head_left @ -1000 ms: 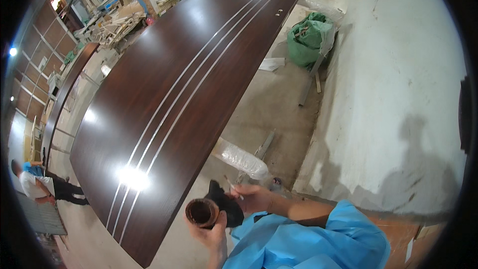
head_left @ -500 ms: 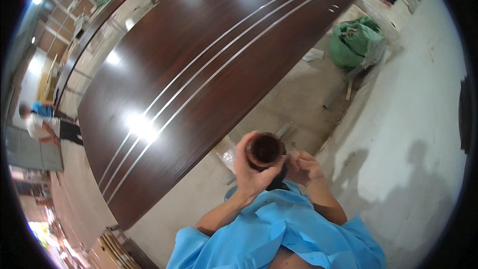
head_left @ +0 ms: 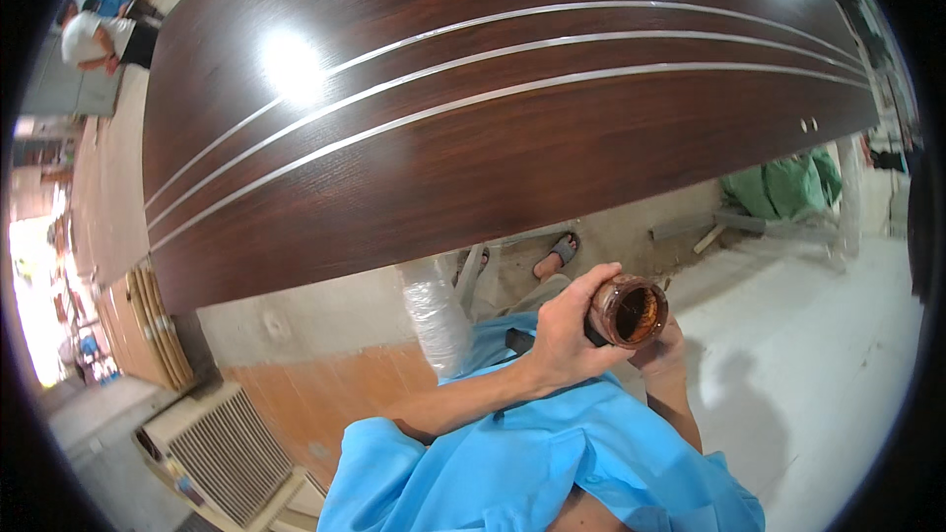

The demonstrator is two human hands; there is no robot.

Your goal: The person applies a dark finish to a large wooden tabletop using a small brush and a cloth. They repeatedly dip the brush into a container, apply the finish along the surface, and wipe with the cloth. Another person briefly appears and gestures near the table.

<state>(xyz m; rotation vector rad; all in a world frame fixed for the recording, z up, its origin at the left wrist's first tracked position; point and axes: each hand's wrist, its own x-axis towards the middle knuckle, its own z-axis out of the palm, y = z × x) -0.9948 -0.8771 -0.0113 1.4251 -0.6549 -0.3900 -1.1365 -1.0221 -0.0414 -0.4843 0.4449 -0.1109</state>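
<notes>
Head view: left hand (head_left: pixel 564 330) raised in front of the chest, forearm bent up from the blue sleeve (head_left: pixel 512 453), fingers curled tight around a small brown jar (head_left: pixel 628 310). The jar's open mouth faces up toward the camera, glossy dark liquid inside. Right hand (head_left: pixel 662 350) sits under and behind the jar, mostly hidden; can't tell if its fingers are closed on it.

Versus half a second ago: jar and both hands have shifted to the right and lower; the panel now fills the upper frame.

Beyond the fingertips: a long dark wood panel (head_left: pixel 473 128) with three silver inlay stripes. Below the knuckles, a plastic-wrapped roll (head_left: pixel 434 310) and a sandalled foot (head_left: pixel 557 256). Green sack (head_left: pixel 783 187) far right. Another person (head_left: pixel 94 34) stands top left.
</notes>
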